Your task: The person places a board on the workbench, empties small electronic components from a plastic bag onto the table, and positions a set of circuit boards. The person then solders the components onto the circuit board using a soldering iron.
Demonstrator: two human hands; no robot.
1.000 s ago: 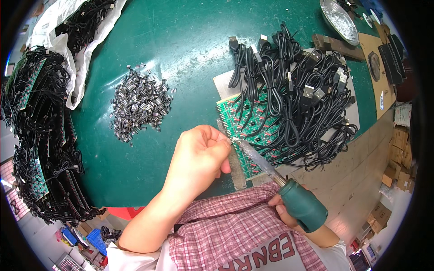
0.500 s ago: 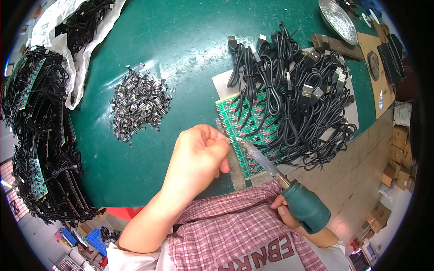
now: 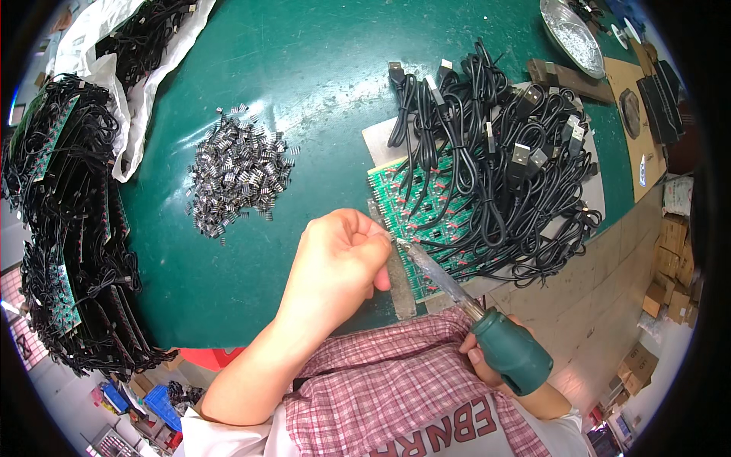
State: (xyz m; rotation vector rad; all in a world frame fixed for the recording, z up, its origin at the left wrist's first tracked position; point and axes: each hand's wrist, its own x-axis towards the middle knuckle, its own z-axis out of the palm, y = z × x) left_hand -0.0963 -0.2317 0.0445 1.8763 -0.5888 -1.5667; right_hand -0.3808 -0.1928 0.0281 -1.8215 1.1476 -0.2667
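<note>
My right hand [image 3: 480, 362] is wrapped round the green handle of a soldering iron [image 3: 512, 352]. The iron's tip meets the left edge of a green circuit board panel [image 3: 390, 199], beside my left fingertips. My left hand [image 3: 339, 255] is closed in a pinch at that edge; whatever its fingers hold is too small and hidden to make out. Red spots and small parts cover the panel. Bundled black USB cables [image 3: 487, 175] lie across its right side, some with ends running onto the boards. A grey strip [image 3: 399, 293] runs along the panel's left edge.
Left of my hands, small black-and-metal connectors [image 3: 240, 171] lie heaped on the green table [image 3: 304, 46]. Boards with black cables [image 3: 68, 228] are stacked at the far left, near a white bag [image 3: 141, 137]. A metal dish [image 3: 571, 38] and a brown bar [image 3: 569, 80] sit at back right.
The iron's tip has moved slightly nearer to me along the board's edge, close to my left fingertips. The left hand keeps its pinch. The whole view has shifted a little.
</note>
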